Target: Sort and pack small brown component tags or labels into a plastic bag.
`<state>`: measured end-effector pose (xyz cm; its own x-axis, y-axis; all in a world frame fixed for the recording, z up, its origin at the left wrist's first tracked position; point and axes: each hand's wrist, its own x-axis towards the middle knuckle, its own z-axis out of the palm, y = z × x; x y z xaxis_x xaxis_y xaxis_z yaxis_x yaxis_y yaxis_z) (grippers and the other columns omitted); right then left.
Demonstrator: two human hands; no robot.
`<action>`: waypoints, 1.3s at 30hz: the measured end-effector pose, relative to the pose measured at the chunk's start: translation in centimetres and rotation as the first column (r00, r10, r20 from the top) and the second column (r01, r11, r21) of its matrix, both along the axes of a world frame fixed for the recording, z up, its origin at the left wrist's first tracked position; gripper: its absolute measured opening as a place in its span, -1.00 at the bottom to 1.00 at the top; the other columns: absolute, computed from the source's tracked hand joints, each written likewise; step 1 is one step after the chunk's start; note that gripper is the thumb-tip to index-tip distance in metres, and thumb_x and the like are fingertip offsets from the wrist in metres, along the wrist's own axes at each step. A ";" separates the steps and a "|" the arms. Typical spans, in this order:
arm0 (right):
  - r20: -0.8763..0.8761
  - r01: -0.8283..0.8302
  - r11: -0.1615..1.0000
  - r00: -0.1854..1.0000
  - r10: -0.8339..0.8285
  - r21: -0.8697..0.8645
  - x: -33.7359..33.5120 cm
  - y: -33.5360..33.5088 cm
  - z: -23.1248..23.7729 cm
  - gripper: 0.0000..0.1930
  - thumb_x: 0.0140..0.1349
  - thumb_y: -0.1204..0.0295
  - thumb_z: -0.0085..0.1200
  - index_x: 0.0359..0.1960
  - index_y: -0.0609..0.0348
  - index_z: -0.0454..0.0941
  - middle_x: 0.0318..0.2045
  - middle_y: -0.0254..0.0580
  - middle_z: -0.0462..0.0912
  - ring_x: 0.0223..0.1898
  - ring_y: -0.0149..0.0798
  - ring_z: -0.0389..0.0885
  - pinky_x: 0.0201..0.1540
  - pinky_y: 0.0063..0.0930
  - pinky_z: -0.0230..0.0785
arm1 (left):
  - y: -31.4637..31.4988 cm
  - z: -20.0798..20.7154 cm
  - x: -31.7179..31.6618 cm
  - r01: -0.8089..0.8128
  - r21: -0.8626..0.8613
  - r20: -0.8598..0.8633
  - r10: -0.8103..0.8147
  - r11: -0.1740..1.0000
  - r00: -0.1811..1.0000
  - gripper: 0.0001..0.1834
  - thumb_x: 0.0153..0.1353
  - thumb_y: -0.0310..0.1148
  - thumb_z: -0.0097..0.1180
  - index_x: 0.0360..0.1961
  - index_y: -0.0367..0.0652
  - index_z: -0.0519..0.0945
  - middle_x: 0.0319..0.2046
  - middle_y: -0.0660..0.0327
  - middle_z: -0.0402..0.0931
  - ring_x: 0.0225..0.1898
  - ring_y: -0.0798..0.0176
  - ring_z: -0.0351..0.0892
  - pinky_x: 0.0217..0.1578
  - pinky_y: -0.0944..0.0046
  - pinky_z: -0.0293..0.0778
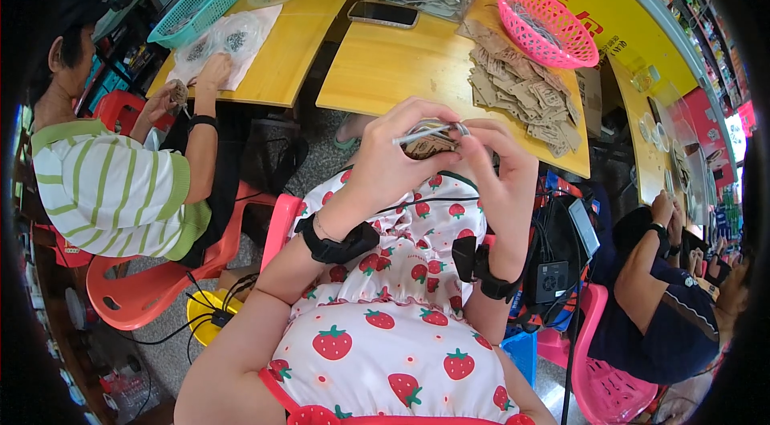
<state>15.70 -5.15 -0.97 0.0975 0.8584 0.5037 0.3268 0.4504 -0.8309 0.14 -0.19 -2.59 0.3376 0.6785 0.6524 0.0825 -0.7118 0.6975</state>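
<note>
Head view: we've got both hands raised over the lap, just short of the near edge of the wooden table (385, 72), prob. so the small work sits close under our eyes. Left hand (385, 164) is curled around a small stack of brown paper tags (425, 144), thumb & fingers pinching a thin white stick-like piece (421, 135) lying across the top. Right hand (501, 176) closes on the same stack from the other side, fingers bent, gripping its edge. We can't tell if the stick is a loop or a tie. More loose tags (525, 92) are spread on the table's right part, w/ a pink basket (545, 24) behind them and a phone (383, 14) toward the table's far left. A person in a striped shirt (112, 192) works at the next table, left of ours.
</note>
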 end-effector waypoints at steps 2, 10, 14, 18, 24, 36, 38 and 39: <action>-0.099 -0.029 0.996 0.995 0.021 -0.083 0.6 0.0 -0.2 -0.81 0.29 0.49 0.03 -0.31 0.45 0.58 -0.29 -0.15 0.64 -0.32 -0.42 0.54 -0.24 -0.62 0.35 | -0.4 0.2 0.1 0.014 -0.116 0.029 -0.011 0.993 1.000 -0.55 -0.10 -0.57 0.37 -0.12 -0.21 0.53 -0.20 0.23 0.55 -0.28 0.41 0.60 -0.27 0.43 0.48; -0.302 0.085 0.981 0.944 -0.135 -0.173 -0.3 -0.1 0.0 -0.81 0.25 0.53 0.08 -0.30 0.51 0.58 -0.34 -0.24 0.64 -0.32 -0.51 0.52 -0.23 -0.66 0.35 | -0.5 0.1 0.5 -0.019 -0.139 0.036 0.025 0.990 0.999 -0.67 -0.13 -0.62 0.34 -0.29 -0.22 0.54 -0.28 0.23 0.52 -0.26 0.37 0.57 -0.25 0.40 0.46; -0.359 0.055 0.989 0.928 -0.102 -0.139 0.0 -0.3 -0.2 -0.88 0.22 0.60 0.09 -0.30 0.46 0.60 -0.34 -0.23 0.64 -0.30 -0.50 0.55 -0.21 -0.66 0.40 | -0.6 0.1 0.4 -0.001 -0.064 0.031 0.004 0.998 1.000 -0.70 -0.14 -0.63 0.31 -0.33 -0.21 0.54 -0.29 0.21 0.52 -0.28 0.28 0.56 -0.24 0.36 0.45; -0.387 0.077 0.983 0.912 -0.136 -0.165 0.4 0.0 0.0 -0.90 0.21 0.63 0.08 -0.28 0.43 0.60 -0.34 -0.24 0.63 -0.33 -0.52 0.56 -0.20 -0.67 0.41 | -0.6 0.0 0.5 0.007 -0.056 0.018 -0.006 0.998 1.000 -0.71 -0.13 -0.61 0.33 -0.32 -0.19 0.56 -0.30 0.19 0.52 -0.28 0.25 0.55 -0.24 0.35 0.45; -0.295 0.112 0.969 0.939 -0.176 -0.219 1.2 0.0 0.3 -0.85 0.28 0.51 0.07 -0.30 0.41 0.57 -0.49 -0.26 0.61 -0.45 -0.53 0.56 -0.32 -0.69 0.38 | -0.5 -0.3 0.4 0.044 0.034 -0.022 -0.043 0.998 0.999 -0.65 -0.10 -0.57 0.34 -0.21 -0.18 0.60 -0.26 0.18 0.53 -0.24 0.23 0.56 -0.19 0.32 0.46; -0.261 0.039 0.979 0.961 -0.092 -0.201 1.3 -0.1 0.3 -0.82 0.28 0.46 0.10 -0.36 0.40 0.58 -0.59 -0.35 0.54 -0.53 -0.56 0.48 -0.42 -0.72 0.30 | -0.7 -0.3 0.7 0.122 -0.055 -0.030 -0.124 0.991 0.992 -0.57 -0.11 -0.56 0.35 -0.13 -0.18 0.56 -0.21 0.18 0.55 -0.19 0.23 0.58 -0.14 0.31 0.48; -0.255 0.055 0.978 0.961 -0.107 -0.203 1.3 -0.1 0.3 -0.82 0.26 0.46 0.11 -0.37 0.39 0.59 -0.60 -0.40 0.49 -0.53 -0.59 0.41 -0.44 -0.72 0.24 | -0.7 -0.2 0.7 0.132 -0.050 -0.018 -0.133 0.990 0.991 -0.59 -0.11 -0.56 0.35 -0.16 -0.18 0.56 -0.22 0.17 0.56 -0.21 0.23 0.58 -0.15 0.30 0.48; -0.255 0.057 0.977 0.961 -0.109 -0.203 1.3 -0.1 0.3 -0.82 0.26 0.46 0.11 -0.37 0.39 0.59 -0.60 -0.40 0.49 -0.53 -0.59 0.41 -0.44 -0.72 0.24 | -0.7 -0.1 0.8 0.142 -0.044 -0.005 -0.143 0.989 0.990 -0.61 -0.11 -0.56 0.35 -0.18 -0.19 0.55 -0.23 0.17 0.56 -0.22 0.24 0.58 -0.17 0.30 0.48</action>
<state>16.96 -5.28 -0.62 0.2795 0.9194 0.2766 0.1138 0.2543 -0.9604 0.91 -0.92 -2.69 0.4383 0.6503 0.6205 -0.0116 -0.6861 0.7274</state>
